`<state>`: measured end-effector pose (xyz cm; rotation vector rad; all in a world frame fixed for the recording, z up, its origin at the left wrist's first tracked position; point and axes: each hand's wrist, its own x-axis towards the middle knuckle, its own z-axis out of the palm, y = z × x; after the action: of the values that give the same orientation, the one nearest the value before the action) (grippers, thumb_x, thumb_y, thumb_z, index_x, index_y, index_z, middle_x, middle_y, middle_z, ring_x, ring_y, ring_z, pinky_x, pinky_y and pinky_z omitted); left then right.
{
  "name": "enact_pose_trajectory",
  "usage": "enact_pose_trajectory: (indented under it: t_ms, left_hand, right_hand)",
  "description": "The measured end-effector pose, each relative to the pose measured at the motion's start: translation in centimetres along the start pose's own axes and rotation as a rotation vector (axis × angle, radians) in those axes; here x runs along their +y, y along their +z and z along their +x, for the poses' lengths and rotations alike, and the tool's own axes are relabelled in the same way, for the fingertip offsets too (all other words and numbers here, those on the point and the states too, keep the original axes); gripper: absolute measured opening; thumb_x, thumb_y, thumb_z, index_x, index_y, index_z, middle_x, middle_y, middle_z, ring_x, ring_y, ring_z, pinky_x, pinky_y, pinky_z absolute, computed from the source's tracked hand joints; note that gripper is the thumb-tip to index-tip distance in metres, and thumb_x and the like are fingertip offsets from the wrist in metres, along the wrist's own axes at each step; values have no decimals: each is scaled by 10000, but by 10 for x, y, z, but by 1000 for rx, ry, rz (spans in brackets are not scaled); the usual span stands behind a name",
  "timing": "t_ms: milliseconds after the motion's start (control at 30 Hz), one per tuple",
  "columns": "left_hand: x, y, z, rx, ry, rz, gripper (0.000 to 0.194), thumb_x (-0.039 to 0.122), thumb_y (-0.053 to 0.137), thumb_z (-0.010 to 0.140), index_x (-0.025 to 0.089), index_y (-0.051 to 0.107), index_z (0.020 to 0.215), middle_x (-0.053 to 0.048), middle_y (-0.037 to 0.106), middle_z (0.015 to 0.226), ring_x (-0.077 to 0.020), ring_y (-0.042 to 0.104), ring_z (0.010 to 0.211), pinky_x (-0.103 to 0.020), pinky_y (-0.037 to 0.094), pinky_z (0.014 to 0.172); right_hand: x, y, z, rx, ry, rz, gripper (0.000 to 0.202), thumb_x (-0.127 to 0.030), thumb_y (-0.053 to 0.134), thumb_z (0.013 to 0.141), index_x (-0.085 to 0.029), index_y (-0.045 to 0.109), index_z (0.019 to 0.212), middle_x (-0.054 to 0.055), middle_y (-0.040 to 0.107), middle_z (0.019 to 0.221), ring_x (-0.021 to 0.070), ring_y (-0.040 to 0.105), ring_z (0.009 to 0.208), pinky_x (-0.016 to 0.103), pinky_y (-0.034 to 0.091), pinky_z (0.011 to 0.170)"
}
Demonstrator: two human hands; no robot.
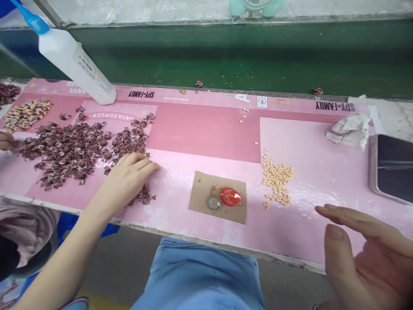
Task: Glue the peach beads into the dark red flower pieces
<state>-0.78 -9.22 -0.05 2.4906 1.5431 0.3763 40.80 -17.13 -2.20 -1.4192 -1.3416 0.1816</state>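
Note:
My left hand lies palm down on the right edge of a heap of small dark brown curled pieces, its fingers extended to the right and partly covering some of them. Whatever is under the palm is hidden. My right hand is raised over the table's front right, thumb apart from the fingers, with nothing in it. Between the hands lies a piece of brown cardboard with a glossy red oval piece and a round, toothed-edge cap. To its right is a small pile of tan grain-like bits.
A white bottle with a blue nozzle stands at the back left. Yellow-and-dark pieces and another person's hand are at far left. Crumpled tissue and a dark-screened device lie right. A green wall runs behind.

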Motion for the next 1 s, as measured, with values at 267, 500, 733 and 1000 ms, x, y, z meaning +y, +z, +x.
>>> enact_pose_trajectory:
  t_ms: [267, 500, 733, 1000]
  left_hand:
    - [11, 6, 6, 140, -59, -93, 198, 233, 470, 984, 236, 612, 847, -115, 685, 865, -340, 568, 989, -491, 424, 934]
    - [125, 14, 1, 249, -282, -1316, 396, 352, 757, 950, 218, 431, 770, 1, 572, 718, -155, 563, 708, -250, 477, 683]
    - [166, 46, 0, 257, -466, -1683, 599, 453, 855, 862, 184, 348, 689, 2, 567, 696, -128, 540, 691, -214, 497, 687]
    - [163, 53, 0, 425, -268, -1563, 444, 321, 804, 927, 190, 461, 676, 4, 657, 711, -144, 586, 746, -239, 499, 755]
  right_hand:
    - [-22, 8, -9, -199, -72, 53, 236, -107, 763, 836, -264, 737, 1010, 41, 805, 901, 241, 770, 853, 423, 640, 786]
    - [-84, 54, -12, -425, -195, 351, 288, -8, 637, 846, -266, 583, 962, -1, 800, 897, 179, 779, 844, 322, 673, 734]
    - [-92, 74, -25, -389, 58, 525, 273, -72, 669, 891, -276, 520, 996, -13, 756, 879, 144, 763, 789, 283, 665, 767]
    - [-90, 76, -25, -510, 250, 666, 274, -111, 707, 888, -283, 507, 961, -60, 736, 828, 98, 741, 739, 190, 629, 716]
